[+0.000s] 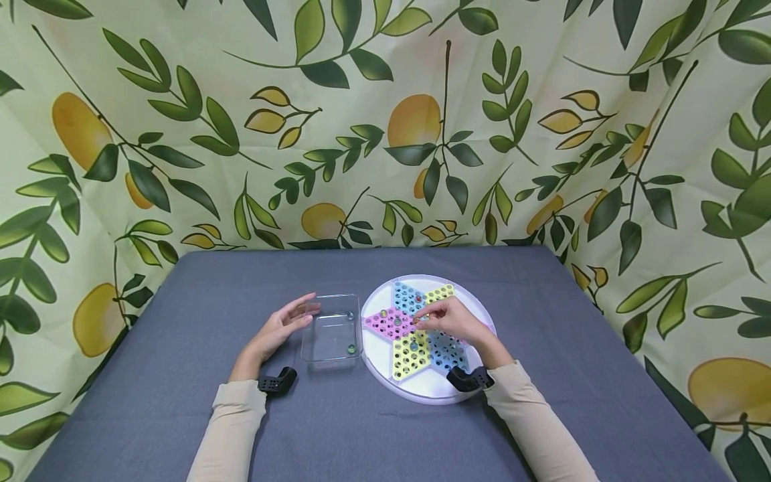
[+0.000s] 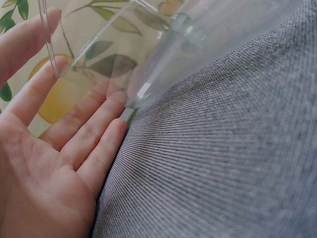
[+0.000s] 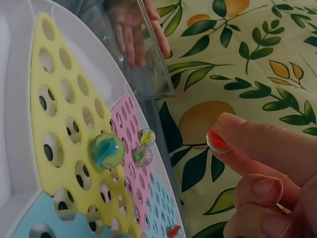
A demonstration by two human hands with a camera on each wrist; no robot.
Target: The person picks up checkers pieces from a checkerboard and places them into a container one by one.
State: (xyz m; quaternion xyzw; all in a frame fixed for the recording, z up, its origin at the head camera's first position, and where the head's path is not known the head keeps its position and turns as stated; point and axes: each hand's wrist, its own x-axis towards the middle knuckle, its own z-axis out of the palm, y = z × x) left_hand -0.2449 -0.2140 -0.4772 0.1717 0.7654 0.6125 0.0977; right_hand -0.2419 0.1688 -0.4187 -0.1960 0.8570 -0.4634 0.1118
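My right hand [image 1: 453,320] pinches a clear glass marble [image 3: 218,141] with a red-orange swirl between thumb and forefinger, above the round white Chinese checkers board [image 1: 376,351]. In the right wrist view, a blue-green swirled marble [image 3: 107,150] sits on a yellow section. Two marbles [image 3: 142,155] rest on the pink section, and a red-swirled marble [image 3: 175,231] on a blue one. On the left, the fairly straight fingers of my left hand [image 1: 278,333] touch the side of a clear plastic container [image 1: 331,363]. Inside it lie a green marble [image 1: 351,349] and a paler one [image 1: 350,315].
A grey cloth [image 1: 181,375] covers the table. The container stands close beside the board's left rim. Behind the table hangs a leaf-and-fruit patterned curtain [image 1: 361,161]. Each wrist wears a black camera [image 1: 278,381].
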